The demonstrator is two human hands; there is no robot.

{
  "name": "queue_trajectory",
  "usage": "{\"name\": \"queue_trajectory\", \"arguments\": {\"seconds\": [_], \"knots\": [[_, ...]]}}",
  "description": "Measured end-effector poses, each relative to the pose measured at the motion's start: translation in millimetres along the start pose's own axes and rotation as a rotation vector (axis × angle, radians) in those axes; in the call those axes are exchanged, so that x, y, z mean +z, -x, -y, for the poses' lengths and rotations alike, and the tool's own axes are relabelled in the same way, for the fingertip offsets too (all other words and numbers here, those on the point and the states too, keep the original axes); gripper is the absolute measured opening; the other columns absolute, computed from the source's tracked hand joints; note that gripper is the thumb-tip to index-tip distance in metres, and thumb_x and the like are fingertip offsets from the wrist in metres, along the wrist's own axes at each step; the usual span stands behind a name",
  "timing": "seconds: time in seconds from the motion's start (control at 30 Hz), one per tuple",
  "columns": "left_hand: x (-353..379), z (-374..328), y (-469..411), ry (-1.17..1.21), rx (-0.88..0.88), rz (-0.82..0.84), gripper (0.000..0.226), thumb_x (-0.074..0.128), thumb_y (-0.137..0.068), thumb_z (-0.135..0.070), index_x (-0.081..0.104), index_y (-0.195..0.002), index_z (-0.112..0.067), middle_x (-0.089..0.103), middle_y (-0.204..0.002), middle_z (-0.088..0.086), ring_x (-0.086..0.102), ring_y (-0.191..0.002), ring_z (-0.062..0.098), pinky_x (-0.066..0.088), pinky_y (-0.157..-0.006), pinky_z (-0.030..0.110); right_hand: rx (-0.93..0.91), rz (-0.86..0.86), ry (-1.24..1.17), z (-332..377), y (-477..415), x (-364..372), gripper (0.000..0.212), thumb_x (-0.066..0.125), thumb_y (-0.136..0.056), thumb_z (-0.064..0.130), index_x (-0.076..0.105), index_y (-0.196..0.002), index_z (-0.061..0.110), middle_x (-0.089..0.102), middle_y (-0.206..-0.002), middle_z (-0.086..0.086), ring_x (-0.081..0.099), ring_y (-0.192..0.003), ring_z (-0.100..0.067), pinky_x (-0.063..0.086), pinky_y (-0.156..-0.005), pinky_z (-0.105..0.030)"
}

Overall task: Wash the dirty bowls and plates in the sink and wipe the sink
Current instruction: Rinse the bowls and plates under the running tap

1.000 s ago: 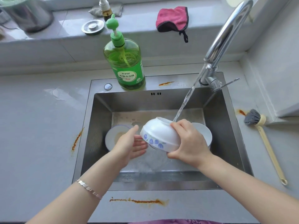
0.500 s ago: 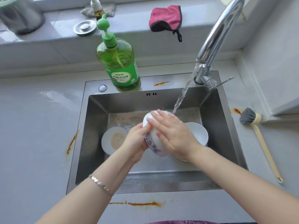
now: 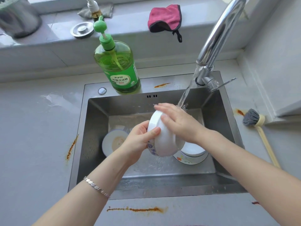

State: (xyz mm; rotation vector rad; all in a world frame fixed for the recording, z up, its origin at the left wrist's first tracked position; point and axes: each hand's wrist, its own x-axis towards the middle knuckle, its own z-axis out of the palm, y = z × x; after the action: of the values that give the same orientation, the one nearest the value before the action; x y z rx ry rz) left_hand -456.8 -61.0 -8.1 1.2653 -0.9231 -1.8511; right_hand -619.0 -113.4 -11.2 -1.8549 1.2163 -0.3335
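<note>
At frame centre, above the sink [image 3: 97,121], the left hand [image 3: 136,144] clamps the rim of a white, blue-petalled bowl [image 3: 166,142] tipped on edge. The right hand [image 3: 179,124] presses flat-fingered against it, now slid higher into the stream [image 3: 184,97].

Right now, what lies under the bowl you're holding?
A flower-rimmed plate with a white dish on it shows beneath the bowl. The bowl and right hand hide the rest.
</note>
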Motion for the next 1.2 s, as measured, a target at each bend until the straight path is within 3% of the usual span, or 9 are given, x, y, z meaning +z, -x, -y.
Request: {"name": "queue_trajectory", "arguments": {"seconds": [0.07, 0.2, 0.4, 0.47, 0.53, 0.7, 0.87, 1.07, 1.2], "knots": [[-1.4, -2.8, -2.7, 0.02, 0.026, 0.037, 0.038, 0.064, -0.076, -0.023, 0.061, -0.108, -0.003, 0.072, -0.086, 0.004, 0.068, -0.071, 0.014, 0.053, -0.057, 0.023, -0.082, -0.01, -0.004, -1.3, 2.0, 1.0, 0.05, 0.032, -0.09, 0.048, 0.042, -0.136, 0.034, 0.035, -0.142, 0.015, 0.022, -0.132, 0.002, 0.01, -0.109, -0.019], [-5.2, -4.8, -8.6, 0.09, 0.04, 0.075, 0.074, 0.084, -0.053, -0.05, 0.062, -0.109, -0.007, 0.072, -0.086, 0.005, 0.068, -0.069, 0.015, 0.054, -0.054, 0.025, 0.317, -0.006, -0.709, -20.4, 8.2, -10.1, 0.033, 0.031, -0.095, 0.052, 0.054, -0.114, 0.037, 0.058, -0.12, 0.009, 0.053, -0.111, -0.007, 0.043, -0.092, -0.025], [-2.8, -0.4, -19.7, 0.195, -0.017, -0.02, 0.045, 0.068, -0.077, -0.032, 0.059, -0.113, -0.007, 0.069, -0.079, 0.003, 0.064, -0.061, 0.016, 0.052, -0.049, 0.026, 0.405, -0.07, -1.067, -49.8, 26.5, -6.8, 0.096, 0.07, -0.051, 0.074, 0.057, -0.122, 0.011, 0.066, -0.105, -0.006, 0.061, -0.094, -0.021, 0.049, -0.073, -0.033], [2.4, 4.5, -32.6, 0.077, -0.094, -0.155, 0.029, 0.05, -0.095, -0.031, 0.06, -0.115, -0.011, 0.064, -0.087, 0.005, 0.059, -0.068, 0.017, 0.051, -0.057, 0.027, 0.432, -0.202, -1.06, -50.6, 26.4, -8.0, 0.1, 0.078, -0.038, 0.071, 0.059, -0.115, 0.011, 0.067, -0.101, -0.006, 0.064, -0.09, -0.021, 0.052, -0.069, -0.032], [13.0, 7.3, -44.1, -0.039, -0.18, -0.226, 0.033, 0.039, -0.098, -0.043, 0.058, -0.112, -0.02, 0.064, -0.092, 0.002, 0.058, -0.073, 0.015, 0.049, -0.064, 0.03, 0.465, -0.329, -1.003, -50.6, 26.1, -9.7, 0.083, 0.081, -0.047, 0.062, 0.059, -0.111, 0.013, 0.067, -0.1, -0.004, 0.063, -0.093, -0.022, 0.053, -0.072, -0.034], [35.3, 8.3, -51.4, -0.138, -0.216, -0.071, 0.05, 0.048, -0.088, -0.057, 0.053, -0.122, -0.021, 0.065, -0.114, 0.004, 0.066, -0.093, 0.021, 0.056, -0.065, 0.04, 0.455, -0.474, -0.837, -50.3, 35.4, -21.5, 0.059, 0.078, -0.053, 0.051, 0.062, -0.099, 0.02, 0.068, -0.105, -0.008, 0.064, -0.098, -0.024, 0.051, -0.089, -0.04], [26.5, 15.4, -39.5, -0.058, -0.265, -0.085, 0.058, 0.071, -0.074, -0.048, 0.047, -0.119, -0.022, 0.059, -0.12, 0.006, 0.063, -0.104, 0.023, 0.058, -0.071, 0.049, 0.438, -0.485, -0.719, -45.1, 41.3, -19.1, 0.067, 0.076, -0.057, 0.046, 0.058, -0.113, 0.015, 0.065, -0.11, -0.007, 0.063, -0.101, -0.023, 0.052, -0.088, -0.037], [-15.4, 12.6, -17.6, 0.069, -0.264, -0.167, 0.062, 0.062, -0.073, -0.046, 0.047, -0.128, -0.022, 0.057, -0.125, 0.008, 0.063, -0.106, 0.028, 0.057, -0.072, 0.045, 0.369, -0.28, -0.634, -20.7, 9.2, 0.0, 0.079, 0.089, -0.054, 0.027, 0.053, -0.122, 0.012, 0.063, -0.115, -0.002, 0.062, -0.103, -0.019, 0.053, -0.09, -0.039], [-26.1, -1.3, -17.8, 0.158, -0.329, -0.218, 0.039, 0.05, -0.09, -0.047, 0.052, -0.12, -0.023, 0.057, -0.123, 0.018, 0.064, -0.103, 0.032, 0.057, -0.08, 0.047, 0.262, -0.385, -0.437, -6.6, -7.8, 8.3, 0.071, 0.087, -0.057, 0.015, 0.05, -0.117, 0.019, 0.054, -0.113, 0.003, 0.053, -0.105, -0.013, 0.044, -0.093, -0.026]]}}
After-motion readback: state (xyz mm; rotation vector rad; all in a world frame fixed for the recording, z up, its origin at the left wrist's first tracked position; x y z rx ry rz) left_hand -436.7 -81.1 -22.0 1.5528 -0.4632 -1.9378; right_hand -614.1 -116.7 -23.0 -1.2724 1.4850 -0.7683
